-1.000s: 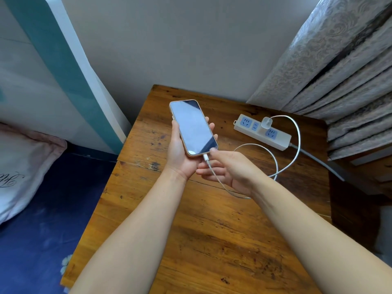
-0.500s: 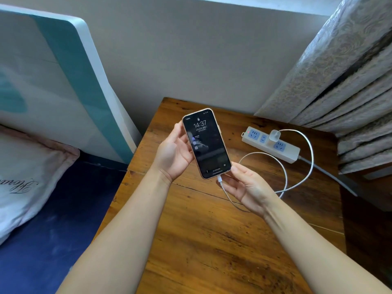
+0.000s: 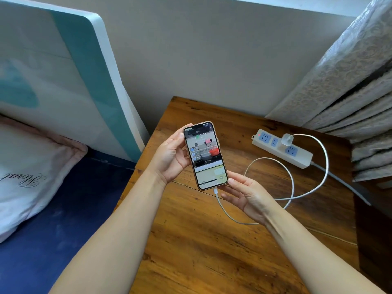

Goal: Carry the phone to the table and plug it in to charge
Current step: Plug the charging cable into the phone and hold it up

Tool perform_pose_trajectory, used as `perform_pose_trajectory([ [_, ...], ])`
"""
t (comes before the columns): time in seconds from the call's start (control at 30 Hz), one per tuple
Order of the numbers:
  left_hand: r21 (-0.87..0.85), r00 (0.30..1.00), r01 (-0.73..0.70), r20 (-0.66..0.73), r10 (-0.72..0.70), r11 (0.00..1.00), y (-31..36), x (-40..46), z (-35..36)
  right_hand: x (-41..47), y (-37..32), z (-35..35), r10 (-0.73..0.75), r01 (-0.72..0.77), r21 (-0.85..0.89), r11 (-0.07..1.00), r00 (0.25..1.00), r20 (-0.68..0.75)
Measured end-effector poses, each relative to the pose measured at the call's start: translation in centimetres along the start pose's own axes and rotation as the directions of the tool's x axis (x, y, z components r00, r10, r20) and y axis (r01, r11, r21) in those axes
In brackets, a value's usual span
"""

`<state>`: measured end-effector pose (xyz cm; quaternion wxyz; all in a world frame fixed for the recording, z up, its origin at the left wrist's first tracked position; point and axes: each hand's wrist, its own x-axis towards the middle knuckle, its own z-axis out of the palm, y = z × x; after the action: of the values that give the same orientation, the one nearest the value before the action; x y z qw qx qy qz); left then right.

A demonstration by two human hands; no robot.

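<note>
The phone (image 3: 204,155), gold-edged with its screen lit, is held upright above the wooden table (image 3: 212,251). My left hand (image 3: 171,158) grips its left edge. My right hand (image 3: 248,196) supports the lower right corner with its thumb and fingers. A white charging cable (image 3: 290,177) is plugged into the phone's bottom. The cable loops across the table to a white charger (image 3: 286,140) seated in the white power strip (image 3: 282,148).
A bed with a dark blue sheet (image 3: 53,230) and a white pillow (image 3: 27,172) lies left of the table, below a white and teal headboard (image 3: 74,81). Patterned curtains (image 3: 350,85) hang at the right. The strip's grey cord (image 3: 343,183) runs off the table's right edge.
The phone's screen went from dark to lit. My right hand let go of the cable plug and moved to the phone's lower right corner. The view shifted so the table sits lower.
</note>
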<state>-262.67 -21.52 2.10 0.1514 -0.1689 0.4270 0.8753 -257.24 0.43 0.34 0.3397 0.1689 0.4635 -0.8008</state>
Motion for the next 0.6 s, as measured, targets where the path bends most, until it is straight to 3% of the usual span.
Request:
perform_pose_trajectory([
  [0.27,-0.003,0.997,0.038,-0.073,-0.038,0.999,0.1,1.0,-2.6,2.7,0.9,0.7,0.044,-0.05,-0.083,0.995,0.997,-0.062],
  [0.43,0.149,0.969,0.08,-0.242,-0.042,0.986,-0.1,3.1,-5.1,5.8,2.0,1.1,0.058,-0.116,-0.228,0.967,0.967,-0.246],
  [0.6,0.305,0.92,0.21,-0.383,-0.082,0.929,-1.0,6.7,-8.1,9.4,3.8,2.1,0.108,-0.202,-0.25,0.947,0.933,-0.344],
])
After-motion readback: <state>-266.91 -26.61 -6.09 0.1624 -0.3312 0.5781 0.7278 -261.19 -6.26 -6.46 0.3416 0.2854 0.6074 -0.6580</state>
